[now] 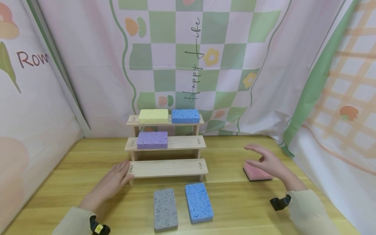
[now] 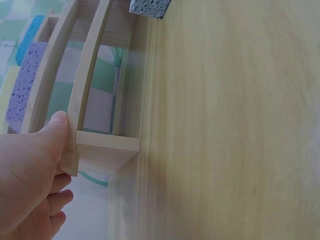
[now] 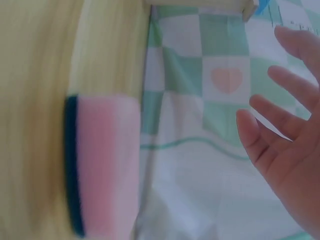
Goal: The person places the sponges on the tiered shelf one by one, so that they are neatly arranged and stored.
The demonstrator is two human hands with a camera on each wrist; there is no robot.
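A three-step wooden rack stands on the table. My left hand grips the left end of its lowest step, thumb and fingers around the board's end. On the top step sit a yellow sponge and a blue sponge; the middle step bears a purple sponge at its left. Over at the right, my right hand hovers with spread fingers above a pink scouring sponge with a dark underside. Nothing is in the right hand, and it partly covers that sponge in the head view.
In front of the rack, a grey sponge and a second blue sponge lie flat on the wooden table. A checked curtain hangs behind, with more printed cloth along both sides.
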